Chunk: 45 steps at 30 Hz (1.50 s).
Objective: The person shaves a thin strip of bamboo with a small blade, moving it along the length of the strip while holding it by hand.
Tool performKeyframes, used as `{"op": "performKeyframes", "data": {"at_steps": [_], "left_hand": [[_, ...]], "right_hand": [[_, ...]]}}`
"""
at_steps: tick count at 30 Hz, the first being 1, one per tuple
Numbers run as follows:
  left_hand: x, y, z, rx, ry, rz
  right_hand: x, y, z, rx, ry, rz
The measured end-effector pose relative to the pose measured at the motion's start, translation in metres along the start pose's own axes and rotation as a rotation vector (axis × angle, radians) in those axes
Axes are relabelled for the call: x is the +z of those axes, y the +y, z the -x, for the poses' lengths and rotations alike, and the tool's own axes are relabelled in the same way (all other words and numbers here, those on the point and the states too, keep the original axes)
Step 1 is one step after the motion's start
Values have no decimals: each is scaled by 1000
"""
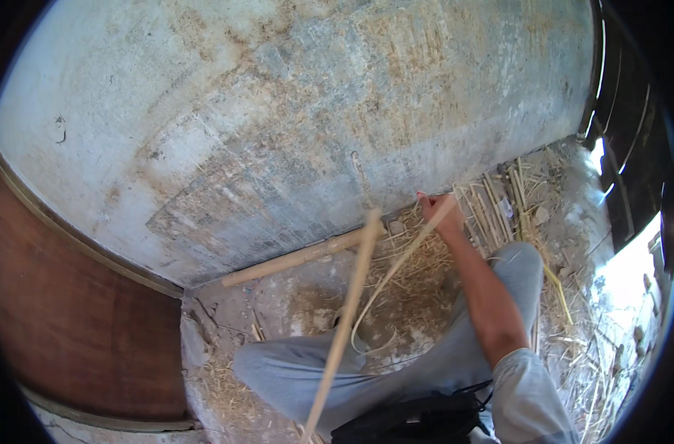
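My right hand (442, 212) is stretched out low in front of the wall, its fingers closed. A small reddish tip shows at the fingers; what they grip, if anything, I cannot make out. Across the back of this hand runs the upper end of a pale, flat strip (396, 268), likely bamboo or cane, which bends down and curls near my knees. Left of it, a tan bamboo-like stick (348, 307) slants up from the lower edge, its top end in front of the wall's foot. My left hand is out of view.
A stained pale wall (292, 126) rises ahead, with a thick pole (300, 257) along its foot. Several split sticks (492, 207) lie right of my hand. Straw (426, 274) litters the ground between my bent legs (292, 370). A brown panel (85, 296) stands at left.
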<state>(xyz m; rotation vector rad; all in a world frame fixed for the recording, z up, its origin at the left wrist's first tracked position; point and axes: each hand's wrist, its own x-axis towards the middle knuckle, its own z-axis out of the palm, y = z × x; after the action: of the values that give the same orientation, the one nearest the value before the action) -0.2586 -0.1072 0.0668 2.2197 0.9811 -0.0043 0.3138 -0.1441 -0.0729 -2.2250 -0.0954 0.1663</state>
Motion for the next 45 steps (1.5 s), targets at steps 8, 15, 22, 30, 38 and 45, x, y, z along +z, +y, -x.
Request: {"op": "performKeyframes", "data": {"at_steps": [8,15,22,30,38,45], "left_hand": [[-5,-43,-31,36,165,54],[1,-38,-59,90,151,127],[10,-34,-62,140,154,118],[5,-32,-71,103,156,-22],[4,-16,-134,134,45,398],[16,52,-233,61,-540,1100]], "right_hand": [[5,-7,44,-259,-376,587],[38,36,26,-231,-472,695],[89,130,-13,-24,-555,1447],[32,-8,6,-506,-168,626],[-41,-106,77,-444,-432,-139],[-13,-75,105,-184,-612,-690]]}}
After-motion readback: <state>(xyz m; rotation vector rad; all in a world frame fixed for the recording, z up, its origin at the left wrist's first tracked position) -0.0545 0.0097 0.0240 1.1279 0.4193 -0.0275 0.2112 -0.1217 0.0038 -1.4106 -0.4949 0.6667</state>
